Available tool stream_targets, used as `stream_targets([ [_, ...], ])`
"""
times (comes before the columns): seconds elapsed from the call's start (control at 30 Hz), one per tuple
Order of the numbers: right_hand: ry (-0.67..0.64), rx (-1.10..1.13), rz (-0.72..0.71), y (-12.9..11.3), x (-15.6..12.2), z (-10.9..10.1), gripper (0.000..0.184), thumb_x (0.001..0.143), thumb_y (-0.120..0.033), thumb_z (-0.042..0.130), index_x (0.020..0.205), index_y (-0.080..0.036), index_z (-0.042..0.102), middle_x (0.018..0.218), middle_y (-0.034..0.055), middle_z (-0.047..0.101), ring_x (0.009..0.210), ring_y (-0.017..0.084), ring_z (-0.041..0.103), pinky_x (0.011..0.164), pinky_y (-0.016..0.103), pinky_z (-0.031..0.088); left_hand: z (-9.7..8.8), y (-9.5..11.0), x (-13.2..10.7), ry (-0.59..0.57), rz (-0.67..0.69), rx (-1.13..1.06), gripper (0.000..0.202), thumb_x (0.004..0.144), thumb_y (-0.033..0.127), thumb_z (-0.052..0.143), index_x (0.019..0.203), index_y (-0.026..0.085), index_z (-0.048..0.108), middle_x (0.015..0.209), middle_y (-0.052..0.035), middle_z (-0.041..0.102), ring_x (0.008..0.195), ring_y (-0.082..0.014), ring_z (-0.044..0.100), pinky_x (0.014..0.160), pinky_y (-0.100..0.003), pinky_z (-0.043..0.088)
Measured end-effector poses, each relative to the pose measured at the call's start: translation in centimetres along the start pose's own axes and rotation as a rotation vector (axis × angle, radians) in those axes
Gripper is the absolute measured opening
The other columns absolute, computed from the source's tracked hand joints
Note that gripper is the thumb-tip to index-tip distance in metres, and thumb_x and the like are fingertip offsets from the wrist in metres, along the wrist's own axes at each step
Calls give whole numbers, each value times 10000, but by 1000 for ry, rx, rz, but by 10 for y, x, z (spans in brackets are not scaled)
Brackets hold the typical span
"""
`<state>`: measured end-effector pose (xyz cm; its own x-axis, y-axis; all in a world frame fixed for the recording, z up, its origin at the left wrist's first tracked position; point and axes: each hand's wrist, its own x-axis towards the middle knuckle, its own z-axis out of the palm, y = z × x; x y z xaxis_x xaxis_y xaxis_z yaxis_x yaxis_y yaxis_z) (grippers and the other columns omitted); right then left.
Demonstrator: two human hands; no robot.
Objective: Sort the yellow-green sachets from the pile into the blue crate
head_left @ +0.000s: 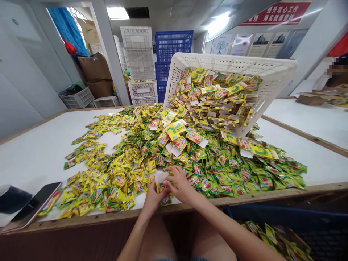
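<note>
Close to the table's front edge, my left hand (156,197) is closed around a small yellow-and-green carton (161,177) whose white flap stands up. My right hand (179,184) is at the carton's right side, its thumb and fingertips gripping there; whether a packet is also between them is hidden. Shiny yellow packets (116,177) lie heaped to the left of my hands. To the right spreads a pile of green packets (223,174). Flat, open-ended cartons (176,128) lie on top of the heap ahead of my hands.
A white crate (233,59), tipped toward me, spills cartons onto the packets. At left lie a phone (38,204) and a dark cup (13,198). Below the wooden table edge (272,194) at right sits a blue crate (299,217) of packets. Stacked crates (174,47) stand behind.
</note>
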<state>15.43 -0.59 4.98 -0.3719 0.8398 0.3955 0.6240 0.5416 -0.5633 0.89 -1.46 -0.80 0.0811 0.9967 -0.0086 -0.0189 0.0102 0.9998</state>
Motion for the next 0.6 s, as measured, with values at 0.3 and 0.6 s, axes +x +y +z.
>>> stream_targets([
  [0.3,146,591,164,17,-23,17,173,830,-203,499,1003,-197,495,965,50,594,890,152,573,795,289,451,6,7,-15,79,210,-69,570,744,267,606,1196,230,259,1160,-97,518,1032,-193,554,862,-328,439],
  [0.6,120,419,111,16,-15,19,158,839,-230,488,737,-176,596,767,25,584,759,149,553,701,255,429,0,11,-8,55,295,162,154,811,273,521,907,185,603,966,-69,607,963,-200,553,872,-319,408],
])
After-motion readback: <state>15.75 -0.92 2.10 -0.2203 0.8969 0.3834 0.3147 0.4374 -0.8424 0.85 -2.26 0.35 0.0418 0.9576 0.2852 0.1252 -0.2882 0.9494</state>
